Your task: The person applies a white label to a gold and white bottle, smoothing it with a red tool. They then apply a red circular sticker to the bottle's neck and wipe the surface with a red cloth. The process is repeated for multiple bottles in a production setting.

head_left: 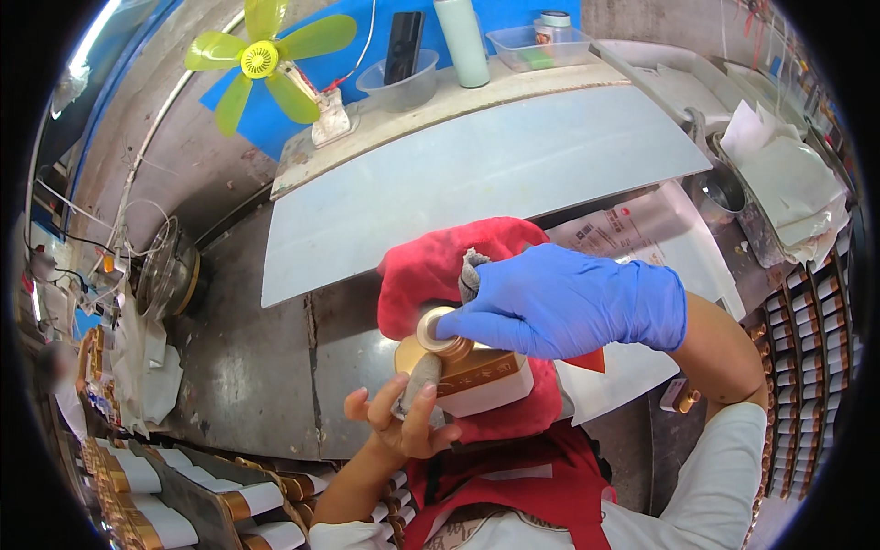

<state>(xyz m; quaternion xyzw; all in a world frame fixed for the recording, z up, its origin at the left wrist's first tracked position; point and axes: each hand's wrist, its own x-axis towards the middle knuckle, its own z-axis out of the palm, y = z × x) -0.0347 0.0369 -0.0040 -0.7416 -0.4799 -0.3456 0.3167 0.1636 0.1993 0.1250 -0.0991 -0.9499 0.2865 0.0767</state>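
A gold-and-white bottle (490, 394) with a round gold neck and pale rim lies tilted in front of me, over a red cloth (426, 266). My left hand (399, 422) is bare except for a grey cloth cover (423, 374) on one digit. That digit presses on the bottle just below the neck, and the other fingers curl beside it. On my right hand (568, 302) is a blue glove. It pinches a bunched grey cloth (471, 273), while a gloved digit touches the bottle's rim. The bottle's far side is hidden under the glove.
A pale board (458, 174) spans the bench behind the cloth. Beyond it stand a yellow-green fan (259, 60), a plastic bowl (396, 84) and a light-green flask (463, 46). Racks of gold-and-white bottles (807, 367) flank me. A metal cup (720, 192) stands at right.
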